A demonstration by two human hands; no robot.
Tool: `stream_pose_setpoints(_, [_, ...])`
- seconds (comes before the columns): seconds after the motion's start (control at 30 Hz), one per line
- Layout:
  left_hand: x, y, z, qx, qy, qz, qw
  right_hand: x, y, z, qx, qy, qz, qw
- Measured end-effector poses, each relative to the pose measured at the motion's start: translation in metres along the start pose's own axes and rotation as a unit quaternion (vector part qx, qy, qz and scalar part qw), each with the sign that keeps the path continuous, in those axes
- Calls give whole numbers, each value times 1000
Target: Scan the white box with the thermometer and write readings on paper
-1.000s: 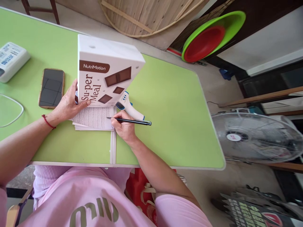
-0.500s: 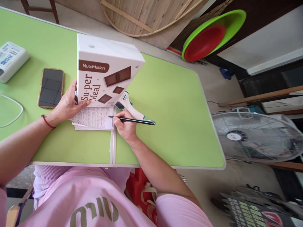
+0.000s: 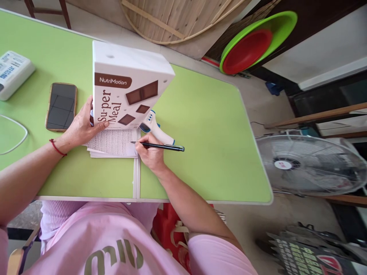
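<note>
The surface is a light green table [image 3: 206,114] with pale edging and a narrow metallic seam. Around it is a tiled floor [image 3: 246,103]; a round transparent-looking fan [image 3: 309,164] stands to the right. Beyond the far edge there are a round light-wood board [image 3: 177,17], an oval bright green basin [image 3: 283,26] and, within it, a red basin [image 3: 246,53].

The left hand [image 3: 86,122] grasps the lower left edge of a white cardboard box [image 3: 149,65], its thumb on the front. The box is above the far part of a stack of white paper sheets [image 3: 111,142]. The right hand [image 3: 150,152] grips a slim black pen [image 3: 169,146], tip at the sheets; whether it touches, I cannot tell.

On the box one can read "NutriMotion" in a brown label and "Su-per Meal" in brown letters, beside pictures of brown bars. The sheets carry dense lines, too small to read. Blue print on a white rounded device [image 3: 15,74] at left is also unreadable.
</note>
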State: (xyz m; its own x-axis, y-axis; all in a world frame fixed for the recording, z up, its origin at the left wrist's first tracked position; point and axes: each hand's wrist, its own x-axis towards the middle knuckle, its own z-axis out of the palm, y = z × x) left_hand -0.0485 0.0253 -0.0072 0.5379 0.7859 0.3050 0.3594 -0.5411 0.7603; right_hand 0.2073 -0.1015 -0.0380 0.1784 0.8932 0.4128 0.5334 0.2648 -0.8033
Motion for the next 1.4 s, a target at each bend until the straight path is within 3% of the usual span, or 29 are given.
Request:
stream_pose_setpoints(0.3, [0,1,-1,-9,-4,-17,1000,0,6,-1,24,45,9,999])
stream_pose_setpoints(0.63, [-1,1,-1,-6,3,-12,1000,-1,6,0,7,18,42,999])
stream_pose_setpoints(1.17, [-1,0,-1,-2,-3,-22,1000,0,7,-1,15,38,18,999])
stream_pose_setpoints(1.4, [0,0,0,-2,1,-14,1000,0,5,-1,4,9,22,1000])
